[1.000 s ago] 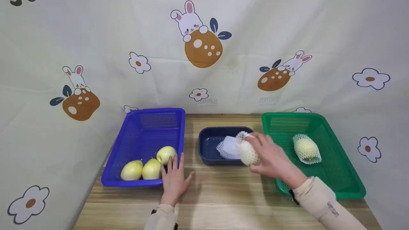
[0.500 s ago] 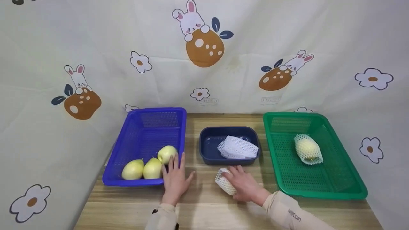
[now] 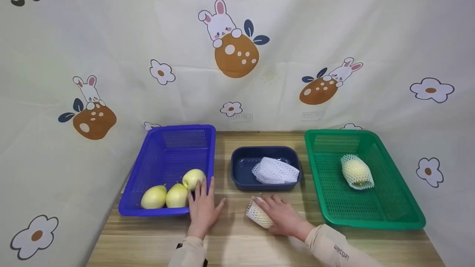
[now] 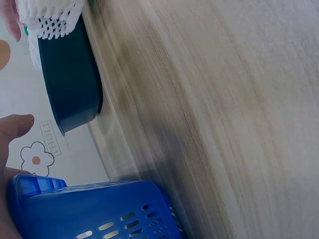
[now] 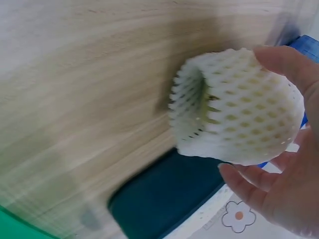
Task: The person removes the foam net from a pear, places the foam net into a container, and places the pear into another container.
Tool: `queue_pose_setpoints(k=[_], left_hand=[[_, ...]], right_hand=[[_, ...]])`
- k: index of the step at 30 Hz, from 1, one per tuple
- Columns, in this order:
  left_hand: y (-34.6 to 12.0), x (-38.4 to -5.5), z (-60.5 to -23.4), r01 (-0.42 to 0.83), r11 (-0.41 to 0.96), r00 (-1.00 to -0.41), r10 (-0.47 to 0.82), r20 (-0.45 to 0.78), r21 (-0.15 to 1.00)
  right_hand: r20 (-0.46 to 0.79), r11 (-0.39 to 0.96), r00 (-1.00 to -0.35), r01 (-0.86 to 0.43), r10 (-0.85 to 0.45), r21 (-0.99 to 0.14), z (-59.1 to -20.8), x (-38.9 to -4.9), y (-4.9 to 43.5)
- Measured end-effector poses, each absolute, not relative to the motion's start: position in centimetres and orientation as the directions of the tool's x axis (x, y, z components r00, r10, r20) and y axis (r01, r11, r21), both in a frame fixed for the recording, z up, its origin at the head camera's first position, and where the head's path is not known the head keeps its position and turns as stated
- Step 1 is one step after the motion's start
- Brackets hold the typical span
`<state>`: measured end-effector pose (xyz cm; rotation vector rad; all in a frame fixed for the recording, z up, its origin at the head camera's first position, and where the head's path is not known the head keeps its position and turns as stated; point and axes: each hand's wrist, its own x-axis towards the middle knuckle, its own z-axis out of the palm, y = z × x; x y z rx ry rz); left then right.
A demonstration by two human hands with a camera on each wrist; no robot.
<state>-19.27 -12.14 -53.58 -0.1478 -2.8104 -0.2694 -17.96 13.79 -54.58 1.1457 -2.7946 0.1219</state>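
My right hand point(image 3: 285, 218) grips a pale yellow pear in a white foam net point(image 3: 259, 214) just in front of the small navy tray. In the right wrist view, thumb and fingers curl round the netted pear point(image 5: 246, 109), and the sleeve's end gapes past the stem. My left hand point(image 3: 204, 212) rests over the near right corner of the blue basket point(image 3: 178, 157), its fingers straight. Inside that basket sit bare pears point(image 3: 153, 197) in the near part, one close to my left fingertips. Another netted pear point(image 3: 357, 172) lies in the green basket point(image 3: 367, 215) on the right.
The navy tray point(image 3: 243, 168) between the baskets holds loose white foam nets point(image 3: 275, 171). Everything stands on a wood-grain table point(image 3: 237, 248). Behind it hangs a pale cloth point(image 3: 282, 48) printed with rabbits and flowers.
My right hand has carried the netted pear from above the navy tray's right side down and left to the table in front of it, then slightly further left. The left hand stays put.
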Motion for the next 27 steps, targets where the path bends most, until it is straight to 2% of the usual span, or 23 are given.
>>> queue_pose_setpoints(k=[4, 8, 10, 12, 15, 17, 22, 27], left_hand=[[-11.9, -19.1, -53.6, 0.214, 0.945, -0.892, 0.086, 0.444, 0.247], [-10.8, -18.7, -53.4, 0.408, 0.858, -0.777, 0.147, 0.612, 0.312], [-10.0, -18.5, -53.4, 0.490, 0.814, -0.729, 0.189, 0.658, 0.310], [-9.1, -18.2, -53.6, 0.541, 0.782, -0.707, 0.223, 0.671, 0.310], [-7.9, -17.8, -54.0, 0.578, 0.747, -0.714, 0.269, 0.647, 0.327], [-7.3, -17.4, -54.4, 0.582, 0.732, -0.742, 0.299, 0.600, 0.355], [-6.2, -16.6, -55.4, 0.531, 0.727, -0.837, 0.371, 0.402, 0.435], [-5.4, -16.2, -56.5, 0.475, 0.717, -0.879, 0.414, 0.235, 0.510]], right_hand=[[0.185, 0.674, -0.682, -0.730, -0.707, -0.117, -55.0, -17.9, 14.4], [0.237, 0.614, -0.671, -0.740, -0.703, -0.273, -55.3, -17.9, 15.1], [0.250, 0.585, -0.674, -0.732, -0.695, -0.349, -55.6, -17.9, 15.4], [0.261, 0.570, -0.682, -0.722, -0.684, -0.393, -55.9, -17.9, 15.5], [0.270, 0.567, -0.698, -0.704, -0.663, -0.428, -56.6, -17.7, 15.7], [0.271, 0.572, -0.714, -0.688, -0.646, -0.448, -57.0, -17.6, 15.8], [0.251, 0.590, -0.747, -0.648, -0.616, -0.482, -57.6, -17.4, 15.9], [0.283, 0.593, -0.742, -0.661, -0.608, -0.459, -57.8, -17.3, 16.1]])
